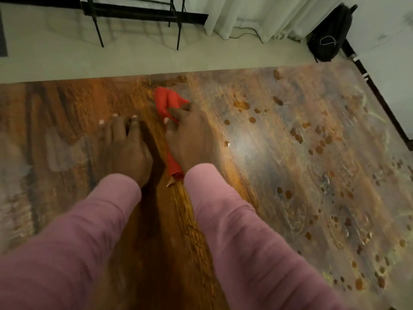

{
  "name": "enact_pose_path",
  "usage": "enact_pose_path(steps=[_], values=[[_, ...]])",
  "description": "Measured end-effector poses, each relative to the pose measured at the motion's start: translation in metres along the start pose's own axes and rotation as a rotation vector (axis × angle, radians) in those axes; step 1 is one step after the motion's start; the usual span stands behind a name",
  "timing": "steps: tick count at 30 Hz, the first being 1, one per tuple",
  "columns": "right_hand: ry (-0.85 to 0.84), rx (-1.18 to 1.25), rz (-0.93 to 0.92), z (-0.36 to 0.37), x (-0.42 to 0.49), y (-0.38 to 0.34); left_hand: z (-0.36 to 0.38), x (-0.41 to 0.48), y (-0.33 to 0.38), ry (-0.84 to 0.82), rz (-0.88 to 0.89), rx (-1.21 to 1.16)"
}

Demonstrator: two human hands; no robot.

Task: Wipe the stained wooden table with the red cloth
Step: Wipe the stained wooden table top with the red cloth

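Observation:
The wooden table (268, 135) fills most of the head view. Its right half is smeared and dotted with several brown stains (319, 148). My right hand (190, 135) is closed on the red cloth (166, 101) and presses it onto the wood near the table's far edge. One end of the cloth sticks out past my fingers, the other trails back under my wrist. My left hand (125, 144) lies flat on the table just left of the cloth, fingers spread, holding nothing. Both arms wear pink sleeves.
Beyond the table's far edge is pale floor with a black metal-legged frame (134, 16), a white curtain (257, 14) and a dark backpack (328, 34) at the top right. The table's right edge (384, 101) runs diagonally with a dark rim.

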State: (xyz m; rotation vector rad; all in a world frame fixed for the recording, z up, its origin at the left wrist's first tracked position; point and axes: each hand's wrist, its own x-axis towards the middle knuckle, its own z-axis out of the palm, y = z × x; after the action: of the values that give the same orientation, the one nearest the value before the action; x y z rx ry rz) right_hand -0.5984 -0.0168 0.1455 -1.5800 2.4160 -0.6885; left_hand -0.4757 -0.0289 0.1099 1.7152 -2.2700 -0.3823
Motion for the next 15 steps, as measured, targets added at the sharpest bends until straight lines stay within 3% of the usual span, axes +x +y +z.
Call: enact_pose_path(steps=[3, 5, 11, 13, 15], values=[[-0.143, -0.077, -0.183, 0.020, 0.001, -0.015, 0.008, 0.029, -0.007, -0.043, -0.020, 0.002], [-0.138, -0.143, -0.199, 0.023, 0.004, -0.009, 0.013, 0.031, -0.009, -0.027, -0.010, 0.002], [0.111, -0.135, 0.297, 0.004, 0.050, 0.020, 0.017, 0.027, -0.006, -0.042, -0.005, 0.041], [0.090, -0.123, 0.235, 0.016, 0.048, 0.000, 0.018, 0.029, -0.006, -0.056, -0.021, 0.049], [0.018, -0.121, 0.059, 0.030, 0.039, -0.019, 0.019, 0.029, -0.006, -0.074, -0.018, 0.070]])
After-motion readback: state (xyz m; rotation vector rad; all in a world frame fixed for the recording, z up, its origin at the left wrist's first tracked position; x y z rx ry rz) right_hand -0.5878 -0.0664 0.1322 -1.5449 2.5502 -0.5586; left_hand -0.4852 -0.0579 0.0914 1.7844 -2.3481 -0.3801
